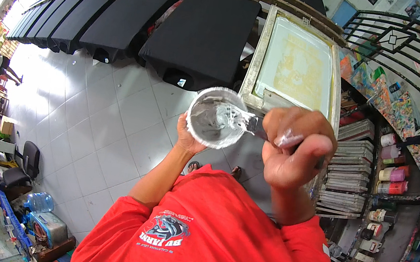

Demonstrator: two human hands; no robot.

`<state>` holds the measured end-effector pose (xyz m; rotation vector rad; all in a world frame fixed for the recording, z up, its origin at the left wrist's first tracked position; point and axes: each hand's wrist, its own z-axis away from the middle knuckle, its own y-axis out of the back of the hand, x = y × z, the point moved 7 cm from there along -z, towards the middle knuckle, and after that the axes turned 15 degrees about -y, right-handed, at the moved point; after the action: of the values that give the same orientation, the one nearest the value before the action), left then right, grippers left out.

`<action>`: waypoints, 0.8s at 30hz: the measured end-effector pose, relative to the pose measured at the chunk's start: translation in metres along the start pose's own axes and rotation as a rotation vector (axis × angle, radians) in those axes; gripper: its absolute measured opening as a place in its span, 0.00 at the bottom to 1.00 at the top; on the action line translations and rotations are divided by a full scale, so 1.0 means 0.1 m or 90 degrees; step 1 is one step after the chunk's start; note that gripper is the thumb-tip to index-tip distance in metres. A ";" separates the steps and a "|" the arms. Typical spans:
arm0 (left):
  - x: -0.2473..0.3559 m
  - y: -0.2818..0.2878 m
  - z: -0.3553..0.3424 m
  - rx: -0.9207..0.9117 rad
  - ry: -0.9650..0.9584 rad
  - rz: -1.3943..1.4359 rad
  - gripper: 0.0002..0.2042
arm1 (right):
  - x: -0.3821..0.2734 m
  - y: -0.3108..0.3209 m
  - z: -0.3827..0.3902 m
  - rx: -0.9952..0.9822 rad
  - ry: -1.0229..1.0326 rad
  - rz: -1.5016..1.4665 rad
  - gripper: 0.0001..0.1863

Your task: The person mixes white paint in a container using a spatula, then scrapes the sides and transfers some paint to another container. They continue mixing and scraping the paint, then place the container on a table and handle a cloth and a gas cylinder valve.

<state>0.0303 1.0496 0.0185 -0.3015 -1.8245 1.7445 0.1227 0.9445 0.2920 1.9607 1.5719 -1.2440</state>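
Observation:
My left hand (188, 136) is wrapped around the side of a round white tub (203, 110), its mouth tipped toward me. Grey-white paint or ink coats the tub's inside walls. My right hand (295, 147) is closed on a spatula (258, 128) with a dark, narrow blade. Thick white paint clings to the blade's end, which reaches over the rim into the tub. White smears show on the fingers of this hand. Most of the handle is hidden in my grip.
A framed printing screen (296, 63) lies just beyond my right hand. Black shirts on boards (201, 34) run in a row to the far left. Stacked frames (347, 175) and shelved paint jars (394, 174) stand at right. An office chair (25, 162) is at left.

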 end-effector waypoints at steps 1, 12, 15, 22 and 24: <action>0.02 0.05 -0.01 -0.033 0.014 -0.003 0.36 | 0.01 0.04 0.06 0.005 0.003 -0.029 0.24; -0.04 -0.17 0.11 -0.382 0.500 -0.316 0.29 | -0.11 -0.39 -0.12 -0.429 -0.006 -0.060 0.32; -0.24 -0.26 0.33 -0.283 0.794 -0.103 0.30 | -0.09 -0.48 -0.17 -0.508 -0.067 -0.135 0.32; -0.12 -0.40 0.21 -0.012 0.319 -0.038 0.41 | 0.03 0.00 -0.20 -0.208 -0.146 -0.091 0.33; 0.01 -0.15 0.24 0.030 0.140 0.029 0.39 | -0.01 0.06 -0.07 -0.111 -0.108 -0.073 0.31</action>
<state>0.0198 1.0284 0.0339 -0.4999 -1.6291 1.7084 0.1308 0.9476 0.2952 1.6351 1.6642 -1.2362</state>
